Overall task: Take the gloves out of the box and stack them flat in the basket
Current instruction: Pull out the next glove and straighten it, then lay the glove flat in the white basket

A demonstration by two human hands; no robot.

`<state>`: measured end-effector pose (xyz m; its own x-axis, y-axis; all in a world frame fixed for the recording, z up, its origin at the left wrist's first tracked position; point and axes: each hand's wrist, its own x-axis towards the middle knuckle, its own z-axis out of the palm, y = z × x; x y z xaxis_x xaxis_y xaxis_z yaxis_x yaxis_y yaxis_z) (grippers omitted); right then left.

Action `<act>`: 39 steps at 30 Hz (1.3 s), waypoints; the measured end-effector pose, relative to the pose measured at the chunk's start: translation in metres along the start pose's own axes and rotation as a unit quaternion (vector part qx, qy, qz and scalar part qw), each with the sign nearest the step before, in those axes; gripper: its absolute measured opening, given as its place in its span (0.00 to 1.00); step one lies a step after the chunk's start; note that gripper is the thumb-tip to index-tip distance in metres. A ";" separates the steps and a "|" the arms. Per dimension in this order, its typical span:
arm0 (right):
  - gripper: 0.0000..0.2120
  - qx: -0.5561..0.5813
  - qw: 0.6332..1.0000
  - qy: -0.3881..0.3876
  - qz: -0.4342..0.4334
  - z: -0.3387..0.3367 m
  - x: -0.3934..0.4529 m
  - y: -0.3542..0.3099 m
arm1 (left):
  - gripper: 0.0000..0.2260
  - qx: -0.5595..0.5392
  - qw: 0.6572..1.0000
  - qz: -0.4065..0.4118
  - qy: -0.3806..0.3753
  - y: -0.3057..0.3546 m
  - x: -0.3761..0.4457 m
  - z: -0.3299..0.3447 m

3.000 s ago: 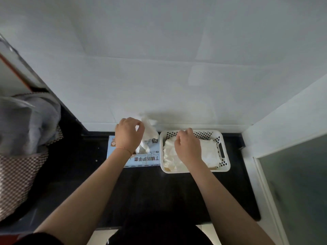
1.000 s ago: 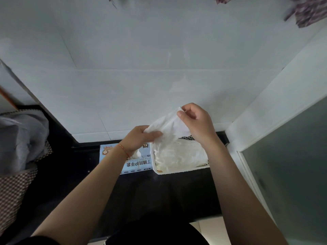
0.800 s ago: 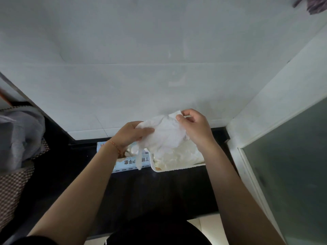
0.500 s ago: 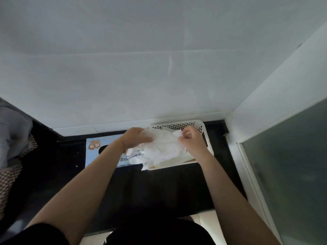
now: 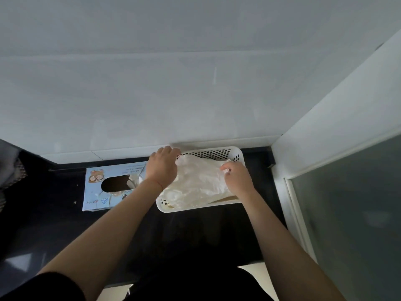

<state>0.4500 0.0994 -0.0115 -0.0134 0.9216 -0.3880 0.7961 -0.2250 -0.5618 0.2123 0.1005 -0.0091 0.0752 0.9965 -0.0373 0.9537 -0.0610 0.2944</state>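
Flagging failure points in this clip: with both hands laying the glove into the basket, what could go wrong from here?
1. The glove looks crumpled between the left hand and right hand, so it may settle wrinkled rather than flat.
2. The pile bulges at the basket near rim and might spill over.

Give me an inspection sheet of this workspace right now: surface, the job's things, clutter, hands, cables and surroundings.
Surface: dark counter, small pale speck near the box.
Job's things: blue glove box lying flat, oval opening up; white perforated basket right of it, holding a pile of gloves.
Clutter: nothing seen.
Hands: left hand over the basket's left end, on the top glove; right hand pinching the glove's right edge.
Cables: nothing seen.
Surroundings: white tiled wall behind, frosted glass panel at right.
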 end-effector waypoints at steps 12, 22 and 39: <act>0.11 -0.259 0.960 0.025 -0.101 0.007 0.004 0.002 | 0.38 0.088 0.979 0.112 -0.147 0.011 -0.031 0.045; 0.12 -0.324 0.944 0.043 -0.043 0.012 -0.002 -0.007 | 0.47 0.132 0.956 0.091 -0.244 0.013 -0.023 0.054; 0.08 -0.167 0.959 0.025 -0.228 0.128 -0.058 -0.172 | 0.25 0.024 0.991 -0.088 -0.100 -0.184 -0.103 -0.028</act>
<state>0.2364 0.0448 0.0145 -0.3848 0.9155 -0.1175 0.8636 0.3122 -0.3960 0.0212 0.0111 -0.0325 -0.0426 0.9610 -0.2731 0.9696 0.1057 0.2205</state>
